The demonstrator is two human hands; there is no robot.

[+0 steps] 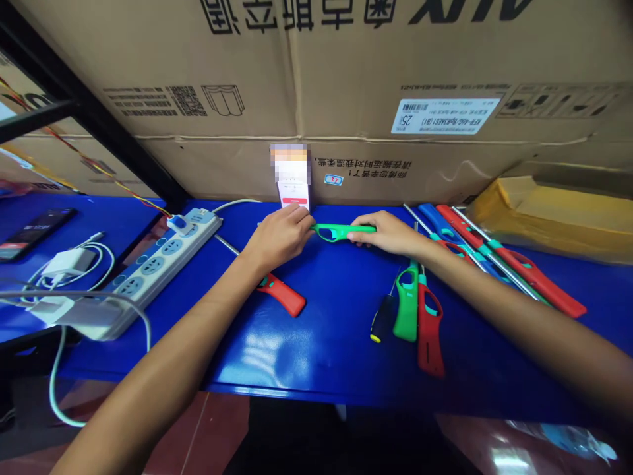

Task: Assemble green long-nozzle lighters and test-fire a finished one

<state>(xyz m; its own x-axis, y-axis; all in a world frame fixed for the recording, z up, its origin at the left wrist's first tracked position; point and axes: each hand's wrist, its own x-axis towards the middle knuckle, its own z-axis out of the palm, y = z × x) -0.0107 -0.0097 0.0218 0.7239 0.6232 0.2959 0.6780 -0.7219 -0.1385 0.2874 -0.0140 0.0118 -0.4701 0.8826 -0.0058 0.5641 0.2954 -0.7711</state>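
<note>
Bare forearms [163, 343] reached across blue bench [336, 343]. Right hand [390, 234] closed on green utility lighter [333, 232], held level between hands. Left hand [279, 237] curled at lighter's end, grip unclear. Red lighter [281, 293] lay below left wrist.

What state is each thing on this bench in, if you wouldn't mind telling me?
green lighter: held level between the hands
right hand: fingers on the green lighter
left hand: fingertips at the green lighter's end
red lighter: lying on the bench
power strip: blue plug inserted
phone: lying flat, screen mostly dark
screwdriver: lying on the bench
</note>
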